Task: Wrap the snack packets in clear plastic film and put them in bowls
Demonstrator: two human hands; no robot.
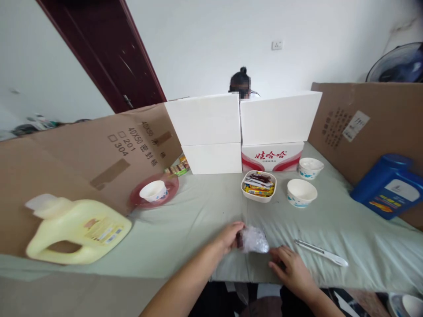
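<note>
My left hand [232, 235] is closed around one end of a small clear plastic packet [255, 240]. Something dark brown shows at the held end, but its kind is unclear. My right hand [291, 266] is at the packet's other end, fingers loosely bent and thumb apart; a fingertip is at or near the plastic. Right of that hand lies a white utility knife [322, 252] on the green cloth. Beyond the hands stands a white square bowl [258, 198] full of wrapped snack bars [259, 184].
Two paper bowls [302, 193] stand right of the snacks. A red plate [137, 200] bears another paper bowl [153, 191]. A yellow jug [99, 229] lies left, a blue bottle [390, 187] right. White boxes [211, 127] and cardboard [82, 167] enclose the table; a person [240, 83] is behind.
</note>
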